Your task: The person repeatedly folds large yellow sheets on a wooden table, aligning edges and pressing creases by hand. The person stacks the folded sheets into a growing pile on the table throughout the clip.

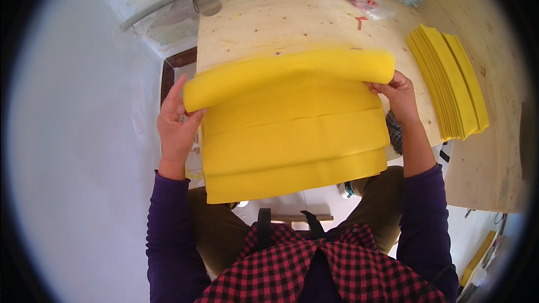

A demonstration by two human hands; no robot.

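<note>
Both hands, left hand (175,129) and right hand (400,94), pinching the rolled yellow sheet (292,73) above the stacked sheets (295,146) — uneven pull, probably a crooked fold.

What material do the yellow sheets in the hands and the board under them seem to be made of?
The yellow sheets look like thin, soft paper or foam-like sheet, matte: the top edge curls into a smooth roll without creasing. I cannot tell which. The board looks like bare plywood: pale, with grain lines and small knots, unvarnished. The left hand and right hand grip the roll's ends.
</note>
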